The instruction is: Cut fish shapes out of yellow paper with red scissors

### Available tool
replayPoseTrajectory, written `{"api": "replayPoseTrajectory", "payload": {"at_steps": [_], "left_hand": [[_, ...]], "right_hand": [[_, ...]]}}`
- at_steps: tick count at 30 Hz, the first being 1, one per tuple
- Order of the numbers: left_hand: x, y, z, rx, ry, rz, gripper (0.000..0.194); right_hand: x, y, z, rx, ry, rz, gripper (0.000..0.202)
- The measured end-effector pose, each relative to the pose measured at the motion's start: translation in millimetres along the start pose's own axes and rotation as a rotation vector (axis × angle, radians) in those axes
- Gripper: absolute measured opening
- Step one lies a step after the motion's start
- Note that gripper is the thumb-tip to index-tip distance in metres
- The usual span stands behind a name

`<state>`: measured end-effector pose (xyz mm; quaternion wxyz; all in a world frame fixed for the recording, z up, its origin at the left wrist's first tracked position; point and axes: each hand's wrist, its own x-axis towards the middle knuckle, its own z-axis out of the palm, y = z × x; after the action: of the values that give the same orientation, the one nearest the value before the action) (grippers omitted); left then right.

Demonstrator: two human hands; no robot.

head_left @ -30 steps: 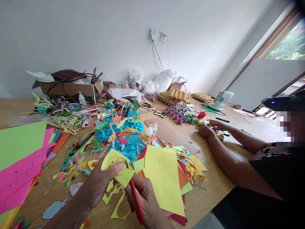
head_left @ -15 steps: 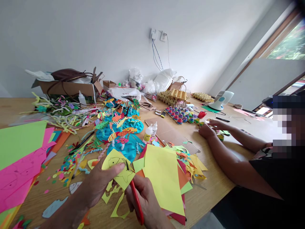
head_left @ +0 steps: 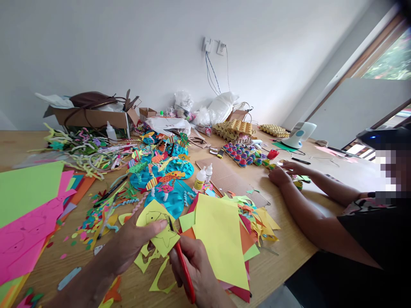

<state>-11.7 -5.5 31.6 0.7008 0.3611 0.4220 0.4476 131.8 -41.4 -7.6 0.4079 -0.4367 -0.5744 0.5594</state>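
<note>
My left hand [head_left: 133,241] pinches a small piece of yellow paper [head_left: 157,216] between thumb and fingers. A fish is drawn on the paper in dark line. My right hand [head_left: 195,267] is wrapped round red-handled scissors [head_left: 183,269], their dark blade lying at the paper's right side, by the drawing. Below my hands lie yellow paper offcuts [head_left: 162,278] with curved edges. To the right of my right hand a large yellow sheet [head_left: 220,239] tops a stack of coloured paper.
Blue egg-carton bases [head_left: 173,199] with paper fish stand ahead, beside glue bottles [head_left: 199,179]. Pink and green sheets [head_left: 28,231] lie at left. Paper scraps [head_left: 248,209] are spread at right. A co-worker's arms [head_left: 298,205] reach in from the right, near painted egg cartons [head_left: 242,155].
The scissors' blade has shifted slightly against the yellow paper, whose right edge has turned a little. My left forearm has moved slightly left and down. The co-worker's head has shifted right.
</note>
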Motion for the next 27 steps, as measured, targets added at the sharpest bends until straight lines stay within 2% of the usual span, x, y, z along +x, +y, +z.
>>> {"api": "replayPoseTrajectory", "payload": {"at_steps": [8,15,19,27], "left_hand": [[1,1,-3.6,0.036,-0.015,-0.024,0.021],[3,0,-8.2,0.078,-0.073,-0.022,0.021],[4,0,-9.7,0.133,-0.077,-0.011,0.016],[5,-2,-11.5,0.158,-0.087,-0.032,0.018]], "right_hand": [[-1,2,-2,-0.011,-0.001,-0.040,0.041],[-2,-1,-4,-0.050,-0.005,-0.022,0.043],[-3,0,-5,-0.083,-0.007,-0.023,0.040],[-2,3,-3,-0.052,-0.022,-0.010,0.037]]}}
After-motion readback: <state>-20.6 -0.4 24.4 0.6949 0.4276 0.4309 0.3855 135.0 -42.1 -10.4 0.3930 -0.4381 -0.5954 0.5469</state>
